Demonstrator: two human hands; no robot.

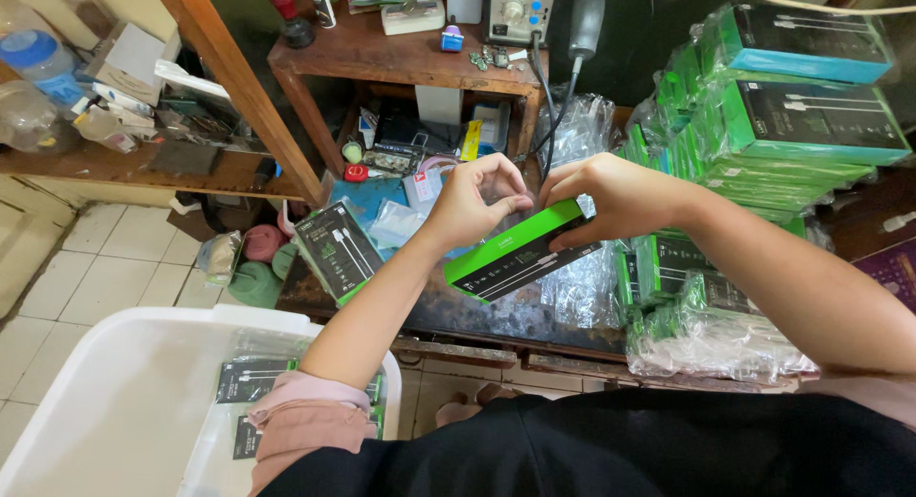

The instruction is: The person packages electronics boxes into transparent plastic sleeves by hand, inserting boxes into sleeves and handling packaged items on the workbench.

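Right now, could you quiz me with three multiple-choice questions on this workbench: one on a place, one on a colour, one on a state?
1. Where is the stack of wrapped boxes?
A. at the person's right
B. in the tub
C. on the floor

2. What colour is the held box's edge?
A. red
B. green
C. yellow

3. How is the held box kept?
A. lying on the bench
B. in one hand
C. in both hands

Answers: 1 A, it rises beside the right arm. 2 B, the long edge is bright green. 3 C, left hand and right hand both grip it.

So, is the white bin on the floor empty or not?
Not empty: the white bin holds several flat dark boxes wrapped in clear plastic.
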